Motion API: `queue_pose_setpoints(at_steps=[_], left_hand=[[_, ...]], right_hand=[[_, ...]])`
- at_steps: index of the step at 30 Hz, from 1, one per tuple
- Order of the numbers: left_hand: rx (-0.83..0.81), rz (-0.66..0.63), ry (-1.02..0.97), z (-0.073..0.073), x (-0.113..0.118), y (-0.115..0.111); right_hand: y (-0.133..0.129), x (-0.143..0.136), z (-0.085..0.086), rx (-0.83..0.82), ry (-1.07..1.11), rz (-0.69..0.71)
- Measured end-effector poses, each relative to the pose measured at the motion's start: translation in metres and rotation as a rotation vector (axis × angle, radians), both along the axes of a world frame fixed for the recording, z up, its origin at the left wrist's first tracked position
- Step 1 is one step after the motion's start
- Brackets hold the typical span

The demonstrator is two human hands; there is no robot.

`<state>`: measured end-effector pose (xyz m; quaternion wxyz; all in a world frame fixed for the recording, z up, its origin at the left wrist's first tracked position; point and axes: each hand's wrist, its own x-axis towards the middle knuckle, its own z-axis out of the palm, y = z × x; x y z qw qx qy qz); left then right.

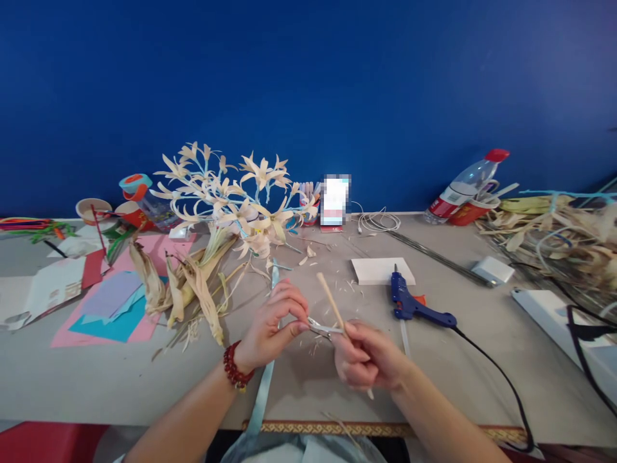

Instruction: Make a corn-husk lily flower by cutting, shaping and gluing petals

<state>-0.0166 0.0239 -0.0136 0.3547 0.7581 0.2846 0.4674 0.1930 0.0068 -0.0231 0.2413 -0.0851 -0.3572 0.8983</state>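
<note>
Between my hands is a small silver metal tool (320,328) that looks like scissors; its exact shape is partly hidden by the fingers. My left hand (277,321), with a red bead bracelet at the wrist, pinches its left end between thumb and fingers. My right hand (369,357) is closed around a pale tan strip (330,297), flat and stick-like, which slants up and left from the thumb. The tool's right end meets the strip at this thumb. Pale shavings lie on the table below. A light-blue ribbon (264,392) runs beneath my left wrist.
Husk flowers (241,199) and dried corn husks (202,289) lie left, near coloured paper (108,321). A blue glue gun (409,302) rests by a white box (373,271), its cord trailing right. Behind stand a lit phone (335,200) and a tilted bottle (457,190).
</note>
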Motion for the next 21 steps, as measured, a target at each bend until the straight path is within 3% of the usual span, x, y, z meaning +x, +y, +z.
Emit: queue_pose_setpoints(at_steps=[2,3,6,7,8,10,13,16,19,21], left_hand=[[-0.047,-0.027,-0.061,-0.003,0.002,0.001],[-0.081,-0.039,-0.106,-0.004,0.004,0.000],[-0.251,-0.011,-0.280,-0.011,0.010,-0.003],[-0.326,0.011,-0.333,-0.012,0.012,-0.005],[-0.395,0.025,-0.375,-0.014,0.014,-0.006],[-0.515,0.034,-0.435,-0.015,0.016,-0.009],[-0.645,0.027,-0.495,-0.013,0.016,-0.012],[-0.696,0.046,-0.553,-0.009,0.017,-0.012],[-0.676,0.085,-0.564,-0.008,0.019,-0.013],[-0.652,0.088,-0.533,-0.008,0.020,-0.014]], right_hand=[[0.006,0.006,0.003,0.054,-0.113,-0.084],[0.009,0.010,0.006,0.135,-0.255,-0.208],[0.019,0.024,0.012,0.563,-0.929,-0.720],[0.021,0.029,0.012,0.722,-1.178,-0.828],[0.023,0.035,0.009,0.853,-1.403,-0.881],[0.026,0.045,0.001,1.042,-1.684,-0.849],[0.029,0.056,-0.011,1.262,-1.776,-0.789],[0.026,0.054,-0.006,1.364,-1.785,-0.858],[0.011,0.035,0.016,1.327,-1.499,-0.938],[-0.003,0.017,0.028,1.155,-1.226,-0.888]])
